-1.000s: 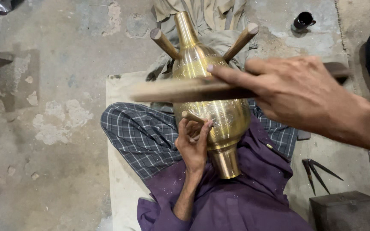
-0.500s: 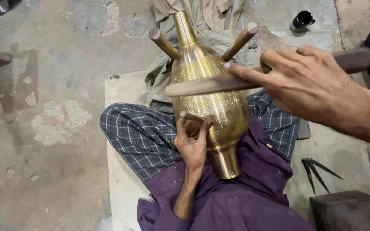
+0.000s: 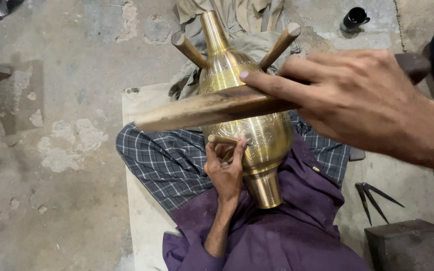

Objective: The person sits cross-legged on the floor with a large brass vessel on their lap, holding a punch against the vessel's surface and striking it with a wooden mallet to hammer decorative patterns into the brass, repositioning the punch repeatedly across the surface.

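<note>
Underfoot we note a cracked, patched concrete floor (image 3: 66,150). Our right hand (image 3: 357,100) grips a wooden mallet (image 3: 212,108) over the brass vase (image 3: 257,130), which rests across our lap; our left hand (image 3: 226,170) pinches a small chisel (image 3: 221,139) against it.

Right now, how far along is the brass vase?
Done: brass vase shows fine pattern on belly and shoulder band. In hand: left hand sets a small punch on the belly; right hand holds the wooden beater above. Left, seemingly: neck and foot look plain.

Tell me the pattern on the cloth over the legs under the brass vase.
A blue-grey and white check, on the checked cloth; clearest in the head view.
</note>
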A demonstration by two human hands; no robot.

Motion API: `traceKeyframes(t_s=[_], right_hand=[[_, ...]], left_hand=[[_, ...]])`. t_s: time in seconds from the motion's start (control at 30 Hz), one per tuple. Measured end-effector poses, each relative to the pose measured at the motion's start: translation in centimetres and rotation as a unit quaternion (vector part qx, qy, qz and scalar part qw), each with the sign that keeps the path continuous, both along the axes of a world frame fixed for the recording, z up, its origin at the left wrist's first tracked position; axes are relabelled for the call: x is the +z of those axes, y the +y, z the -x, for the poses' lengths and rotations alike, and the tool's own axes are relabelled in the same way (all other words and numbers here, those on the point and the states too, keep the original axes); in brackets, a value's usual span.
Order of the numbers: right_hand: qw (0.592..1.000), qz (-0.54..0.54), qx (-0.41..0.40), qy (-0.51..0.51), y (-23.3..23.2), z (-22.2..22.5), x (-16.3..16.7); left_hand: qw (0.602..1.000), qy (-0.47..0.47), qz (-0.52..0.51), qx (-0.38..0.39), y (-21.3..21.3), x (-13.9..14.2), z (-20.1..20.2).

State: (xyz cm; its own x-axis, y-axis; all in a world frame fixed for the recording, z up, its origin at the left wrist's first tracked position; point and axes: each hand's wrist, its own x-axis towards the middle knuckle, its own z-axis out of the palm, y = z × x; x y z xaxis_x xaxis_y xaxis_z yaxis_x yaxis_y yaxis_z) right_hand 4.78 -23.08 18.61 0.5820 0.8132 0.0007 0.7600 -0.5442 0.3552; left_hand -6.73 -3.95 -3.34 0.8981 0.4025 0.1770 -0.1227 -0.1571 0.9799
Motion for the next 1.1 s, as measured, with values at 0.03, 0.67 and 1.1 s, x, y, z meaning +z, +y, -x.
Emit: traceKeyframes(t_s=[0.03,0.67,1.1], right_hand=[[0.999,0.018,0.027,-0.029,0.2,-0.1,0.2],[0.996,0.049,-0.027,-0.073,-1.7,0.3,-1.6],[0.993,-0.016,-0.077,-0.087,-5.5,2.5,-3.8]], left_hand=[[1.0,0.0,0.007,-0.003,0.0,0.0,0.0],[0.995,0.03,0.008,-0.091,1.4,0.5,-1.2],[0.979,0.065,-0.037,-0.19,3.1,1.3,-2.9]])
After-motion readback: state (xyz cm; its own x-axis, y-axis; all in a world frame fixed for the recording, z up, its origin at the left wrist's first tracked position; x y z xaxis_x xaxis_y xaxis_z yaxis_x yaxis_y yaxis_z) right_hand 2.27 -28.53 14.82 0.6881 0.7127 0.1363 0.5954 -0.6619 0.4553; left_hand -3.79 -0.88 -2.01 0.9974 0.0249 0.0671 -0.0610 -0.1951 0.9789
